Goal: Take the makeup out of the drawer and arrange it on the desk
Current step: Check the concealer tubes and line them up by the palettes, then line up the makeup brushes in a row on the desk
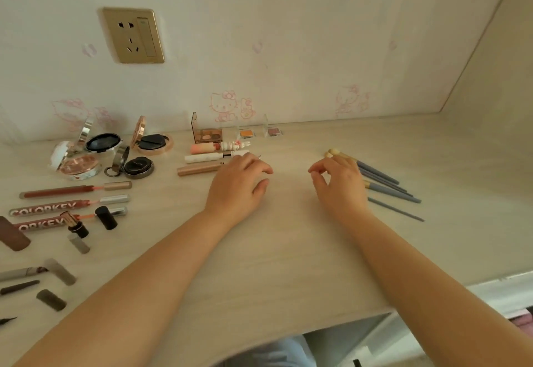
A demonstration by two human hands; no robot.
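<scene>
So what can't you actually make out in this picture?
- Drawer: head view, cut off by the right edge; contents unclear.
- Brushes: most heads hidden behind the right hand.
- Gold tube: one end hidden under the left hand.
- Brown item: cut off by the left edge.
- Palette shades: too small.

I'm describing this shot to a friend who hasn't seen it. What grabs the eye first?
Two bare hands, the left hand and the right hand, hover empty over the middle of the desk. Open compacts and lip glosses crowd the left side, and grey-handled brushes fan out beside the right hand.
</scene>
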